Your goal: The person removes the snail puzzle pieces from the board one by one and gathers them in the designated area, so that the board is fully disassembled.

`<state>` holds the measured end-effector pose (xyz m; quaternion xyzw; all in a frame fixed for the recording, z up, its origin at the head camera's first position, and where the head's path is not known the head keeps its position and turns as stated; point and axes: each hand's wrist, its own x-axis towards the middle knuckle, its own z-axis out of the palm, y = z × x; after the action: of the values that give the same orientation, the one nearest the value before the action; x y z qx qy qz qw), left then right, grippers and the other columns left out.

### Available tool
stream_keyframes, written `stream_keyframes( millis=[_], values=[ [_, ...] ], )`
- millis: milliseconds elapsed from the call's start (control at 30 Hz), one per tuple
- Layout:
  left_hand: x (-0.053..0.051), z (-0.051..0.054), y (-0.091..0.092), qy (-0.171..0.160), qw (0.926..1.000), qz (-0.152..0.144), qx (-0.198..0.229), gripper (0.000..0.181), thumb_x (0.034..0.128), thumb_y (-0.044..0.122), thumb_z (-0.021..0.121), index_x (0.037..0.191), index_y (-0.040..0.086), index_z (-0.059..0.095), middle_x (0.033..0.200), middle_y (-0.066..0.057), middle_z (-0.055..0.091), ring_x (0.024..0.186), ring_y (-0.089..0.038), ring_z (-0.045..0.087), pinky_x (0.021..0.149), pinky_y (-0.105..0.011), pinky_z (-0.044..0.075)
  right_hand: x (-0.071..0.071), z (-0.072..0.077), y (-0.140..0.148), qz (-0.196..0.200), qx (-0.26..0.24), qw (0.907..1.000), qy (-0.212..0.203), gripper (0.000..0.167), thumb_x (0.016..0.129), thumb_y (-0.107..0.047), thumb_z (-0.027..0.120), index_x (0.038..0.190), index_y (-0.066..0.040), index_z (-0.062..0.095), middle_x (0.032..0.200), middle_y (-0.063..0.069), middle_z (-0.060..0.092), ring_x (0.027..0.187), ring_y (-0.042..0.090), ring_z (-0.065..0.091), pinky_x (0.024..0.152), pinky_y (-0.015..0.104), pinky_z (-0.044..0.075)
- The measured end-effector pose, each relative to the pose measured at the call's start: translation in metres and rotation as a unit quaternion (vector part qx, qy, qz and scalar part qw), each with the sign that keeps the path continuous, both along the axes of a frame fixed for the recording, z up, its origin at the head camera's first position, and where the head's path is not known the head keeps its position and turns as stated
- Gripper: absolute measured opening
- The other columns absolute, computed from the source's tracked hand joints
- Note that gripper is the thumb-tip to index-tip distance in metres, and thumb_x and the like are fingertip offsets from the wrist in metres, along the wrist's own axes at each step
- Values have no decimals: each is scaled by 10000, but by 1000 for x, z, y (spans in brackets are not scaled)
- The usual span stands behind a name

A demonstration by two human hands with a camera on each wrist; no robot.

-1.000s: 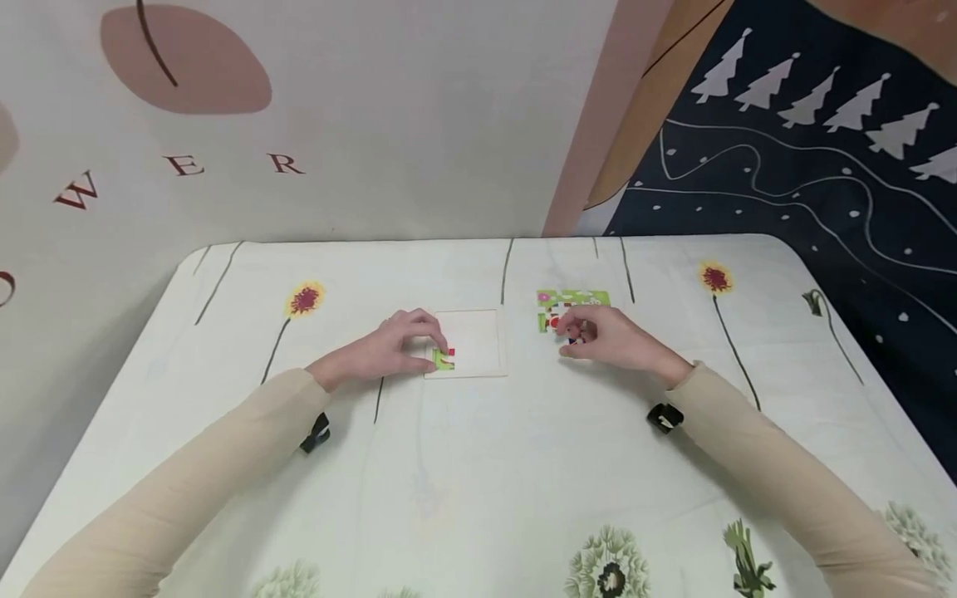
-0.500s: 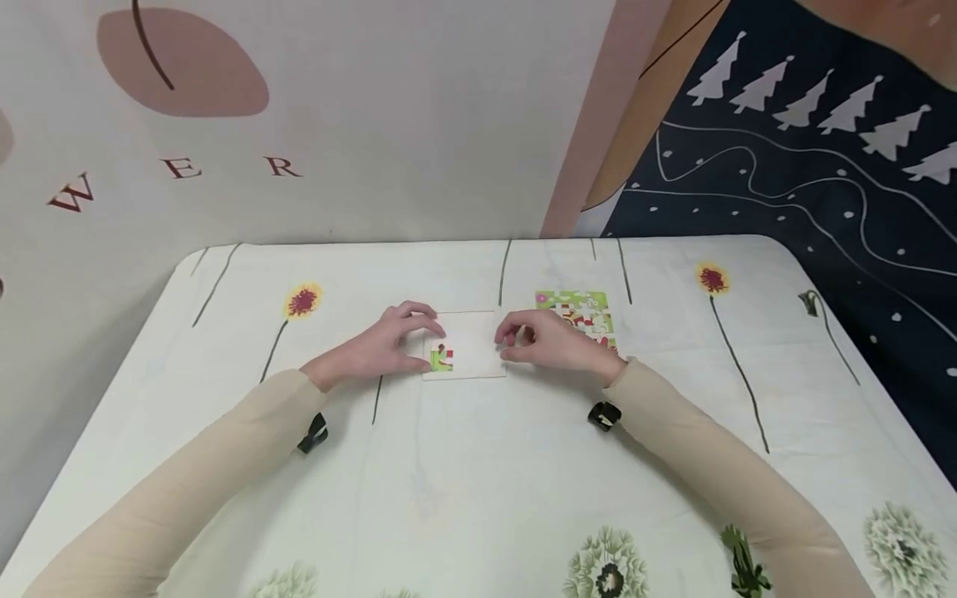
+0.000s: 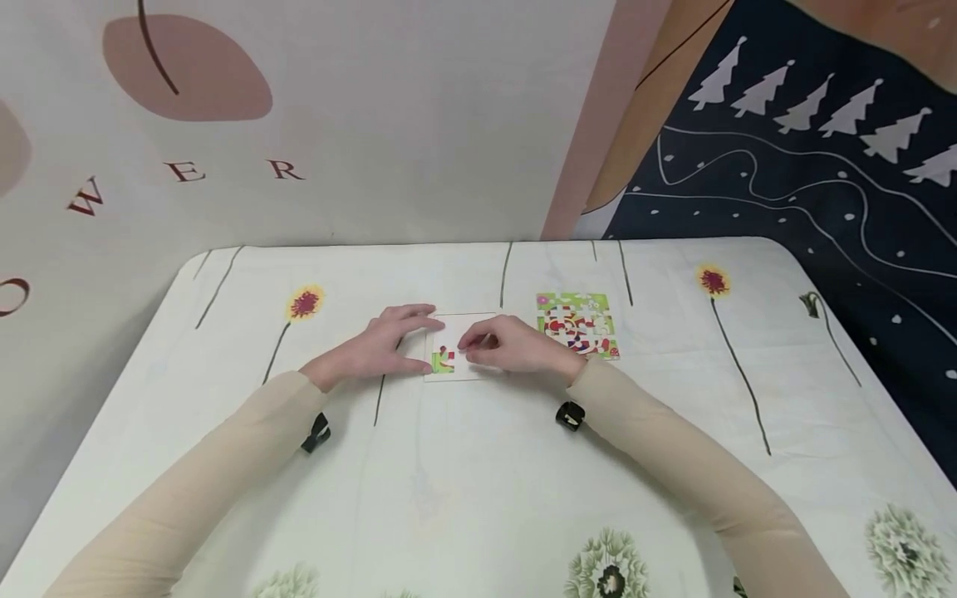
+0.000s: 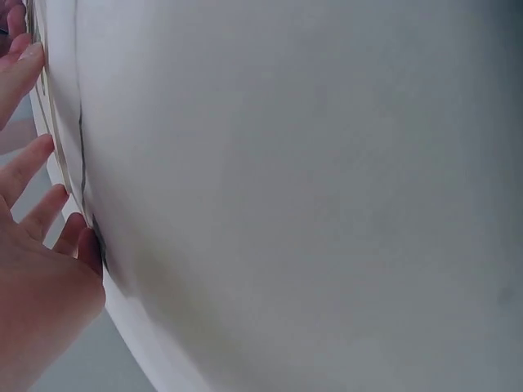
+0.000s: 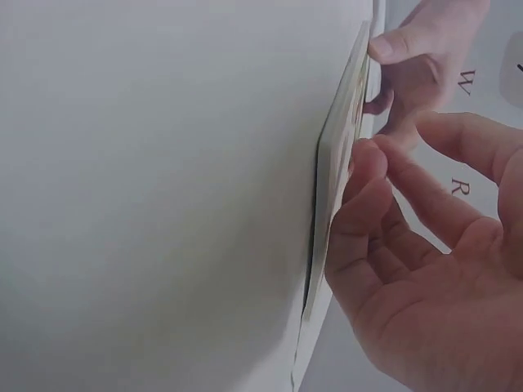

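A thin white puzzle tray (image 3: 467, 325) lies flat on the table. In its lower left corner sit joined jigsaw pieces (image 3: 443, 363), green, red and white. My left hand (image 3: 374, 345) rests at the tray's left edge, thumb and fingers spread and fairly straight. Over the tray's right half, my right hand (image 3: 516, 345) pinches a small puzzle piece between thumb and fingers, mostly hidden by the fingertips. In the right wrist view, the right hand (image 5: 433, 269) is bent close above the tray's edge (image 5: 329, 163).
Right of the tray lies a green and red block of several jigsaw pieces (image 3: 579, 324). The white tablecloth (image 3: 478, 465) carries printed flowers. Behind the table's far edge hangs a printed fabric wall (image 3: 419, 166).
My right hand has come left from the jigsaw block to over the tray, uncovering the block. My left hand has stayed at the tray's left edge, its fingers lifting slightly off the corner pieces.
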<state>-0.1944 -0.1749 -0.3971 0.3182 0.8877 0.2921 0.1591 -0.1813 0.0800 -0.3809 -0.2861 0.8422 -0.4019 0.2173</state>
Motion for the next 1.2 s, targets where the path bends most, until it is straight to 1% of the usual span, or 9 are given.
stream_keyframes(
  millis=[67,133,233,333,433,633,833,1067,1200],
  values=[
    [0,-1,-1,5,10000,-26,16,618,827,285,768,1374,114,537,1531,-140,295,1373,-371,203,1011,-607,178,-1,-1,-4,36,60,10000,-22,224,930,-78,610,1133,-16,681,1047,48,673,798,125,595,619,249,474],
    [0,-1,-1,12,10000,-54,17,620,831,284,763,1380,113,532,1534,-141,290,1375,-372,198,1009,-604,178,-1,-1,-8,47,146,9999,2,244,931,-74,601,1156,-12,673,1058,51,671,773,123,582,616,248,471],
    [0,-1,-1,55,9999,-106,-19,622,839,283,755,1389,107,523,1538,-147,283,1377,-378,197,1007,-610,181,-1,-2,-13,56,296,9995,95,263,926,-72,602,1172,-4,667,1044,49,670,781,114,576,678,238,467],
    [1,-1,-2,94,9998,-133,-65,620,847,278,745,1394,99,515,1541,-149,278,1375,-384,199,1006,-617,180,-1,-2,-18,82,428,9987,259,256,916,-72,612,1152,4,674,984,34,667,814,99,571,752,223,450],
    [1,0,-3,98,9998,-138,-89,621,850,273,742,1398,97,509,1542,-150,275,1373,-386,199,1004,-617,181,-1,-2,-20,84,462,9984,308,233,911,-72,624,1122,8,683,928,20,659,807,101,573,757,222,451],
    [0,0,-3,70,9998,-174,-108,624,858,284,734,1406,109,493,1549,-145,260,1370,-391,195,991,-606,194,0,-1,-22,30,433,9987,256,192,896,-75,646,1067,-2,692,902,11,653,779,96,563,732,212,445],
    [-1,-2,-2,5,9998,-180,-100,624,866,297,728,1412,124,479,1556,-137,243,1374,-387,182,1000,-609,178,-1,-2,-22,-20,313,9995,105,210,846,-67,692,1050,-23,664,928,29,628,723,110,521,698,222,425],
    [0,-3,-2,10,9998,-160,-102,626,865,306,727,1413,132,478,1558,-135,240,1373,-392,180,1001,-615,174,-3,-4,-24,-64,-77,9999,97,140,841,-16,683,977,-17,648,878,31,652,791,117,594,744,221,461],
    [0,-3,-2,-1,9998,-145,-96,627,864,301,727,1412,126,478,1557,-141,240,1371,-400,182,998,-620,175,-3,-6,-26,-144,-142,9997,104,95,859,-10,676,948,-31,648,848,23,655,788,119,603,723,222,469]
  ],
)
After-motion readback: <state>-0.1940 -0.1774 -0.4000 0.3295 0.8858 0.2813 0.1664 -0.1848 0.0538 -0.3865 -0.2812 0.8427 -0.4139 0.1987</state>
